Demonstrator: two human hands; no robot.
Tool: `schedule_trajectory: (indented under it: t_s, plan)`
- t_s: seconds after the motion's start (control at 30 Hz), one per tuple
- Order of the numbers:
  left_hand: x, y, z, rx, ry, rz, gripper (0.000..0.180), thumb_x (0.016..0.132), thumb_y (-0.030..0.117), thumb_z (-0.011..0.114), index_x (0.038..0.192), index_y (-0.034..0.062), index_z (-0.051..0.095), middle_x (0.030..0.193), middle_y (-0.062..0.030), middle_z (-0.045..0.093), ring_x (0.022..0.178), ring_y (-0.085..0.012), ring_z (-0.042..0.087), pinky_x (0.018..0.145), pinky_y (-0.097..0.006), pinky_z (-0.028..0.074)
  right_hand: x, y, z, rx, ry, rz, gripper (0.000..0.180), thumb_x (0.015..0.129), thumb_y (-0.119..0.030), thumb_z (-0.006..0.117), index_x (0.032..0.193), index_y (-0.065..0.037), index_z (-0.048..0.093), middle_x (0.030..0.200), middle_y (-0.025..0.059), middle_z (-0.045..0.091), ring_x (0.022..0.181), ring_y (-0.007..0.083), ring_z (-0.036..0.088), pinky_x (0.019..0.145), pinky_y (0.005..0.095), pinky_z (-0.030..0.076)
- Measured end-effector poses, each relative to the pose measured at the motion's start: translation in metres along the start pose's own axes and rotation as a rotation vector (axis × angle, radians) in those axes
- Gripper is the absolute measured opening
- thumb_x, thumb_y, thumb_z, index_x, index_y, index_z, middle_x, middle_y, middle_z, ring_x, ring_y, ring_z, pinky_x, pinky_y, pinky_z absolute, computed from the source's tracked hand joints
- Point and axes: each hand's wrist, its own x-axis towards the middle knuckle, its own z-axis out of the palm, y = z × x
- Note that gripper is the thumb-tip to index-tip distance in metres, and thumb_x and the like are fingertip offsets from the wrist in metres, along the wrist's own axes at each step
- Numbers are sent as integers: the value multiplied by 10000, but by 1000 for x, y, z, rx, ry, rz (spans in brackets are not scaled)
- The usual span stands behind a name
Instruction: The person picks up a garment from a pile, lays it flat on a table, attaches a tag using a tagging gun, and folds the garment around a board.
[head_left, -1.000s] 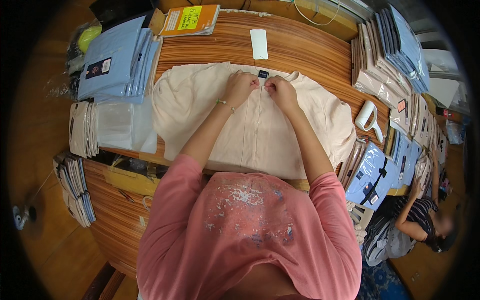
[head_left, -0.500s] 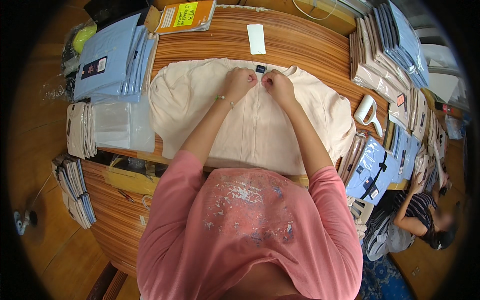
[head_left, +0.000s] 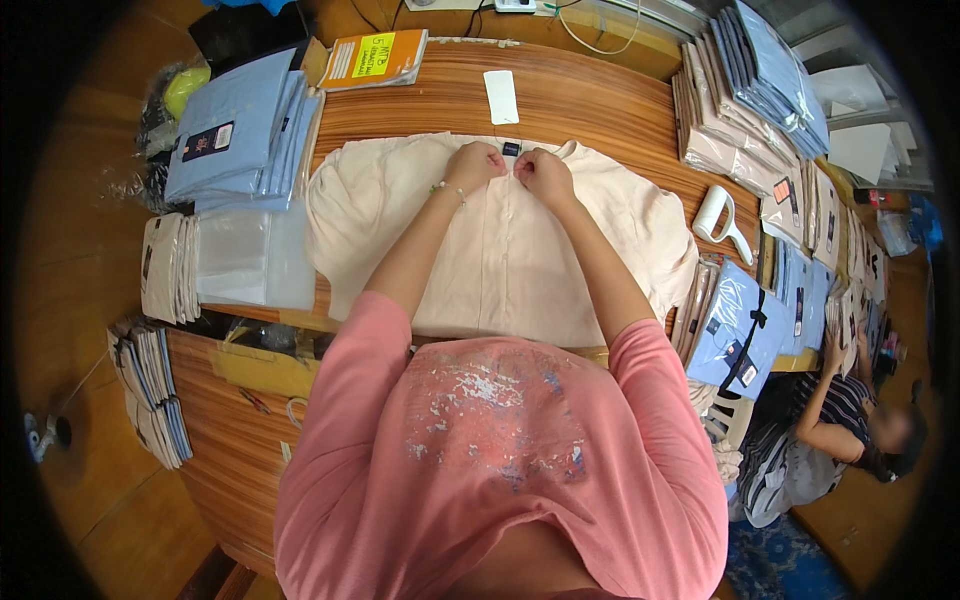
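Shirt (head_left: 500, 250), cream and long-sleeved, lies flat and face-up on the wooden table (head_left: 420, 110), collar toward the far edge, so its front placket runs straight away from the person. Both hands meet at the collar, just beside the small dark label (head_left: 511, 149). Left hand (head_left: 476, 164) has its fingers curled in tight, pinching the collar edge left of the label; right hand (head_left: 541, 172) is bunched the same way on the other side, the two nearly touching. That grip looks suited to closing or squaring the neck opening, though whether a button sits between the fingers is too small to tell.

Beyond the label lies a white card (head_left: 501, 96), and farther left of it a yellow booklet (head_left: 378, 58). Left of the shirt sit folded blue shirts (head_left: 235, 135) and clear bags (head_left: 240, 255). Right of the shirt lies a white handheld tool (head_left: 720, 222), with more packed shirts (head_left: 750, 90) stacked behind it, all within arm's reach. Another person (head_left: 850, 420) sits low at the far right.
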Motion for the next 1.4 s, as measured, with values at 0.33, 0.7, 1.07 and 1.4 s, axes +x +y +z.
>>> schedule_trajectory:
  t_s: [0.33, 0.7, 1.07, 1.4]
  plan:
    - [-18, 17, 5, 185, 263, 224, 120, 714, 160, 687, 781, 68, 645, 794, -51, 631, 772, -208, 571, 694, -310, 450, -19, -9, -2, 71, 187, -111, 57, 717, -96, 634, 757, -71, 601, 856, 83, 571, 775, 275, 573, 668, 384, 457]
    - [-68, 8, 23, 283, 386, 421, 202, 781, 110, 619, 978, 73, 643, 967, -53, 594, 935, -244, 518, 827, -351, 401, -51, -5, 2, -20, 287, -258, 131, 739, -74, 621, 863, -78, 665, 883, 59, 562, 855, 249, 529, 726, 383, 424]
    - [-69, 8, 25, 623, 359, 480, 296, 789, 136, 592, 1084, 111, 610, 1047, -8, 548, 993, -174, 488, 835, -348, 375, -58, -4, 19, -307, 283, -326, 312, 798, -195, 603, 1098, -109, 618, 1078, 68, 537, 997, 231, 468, 835, 378, 354]
    - [-61, 23, 17, 545, 201, 401, 301, 765, 119, 605, 1065, 92, 619, 1075, -48, 553, 1009, -206, 505, 844, -364, 382, -59, 9, 18, -378, 304, -345, 332, 768, -197, 615, 1076, -77, 595, 1111, 101, 520, 1012, 270, 480, 834, 408, 376]
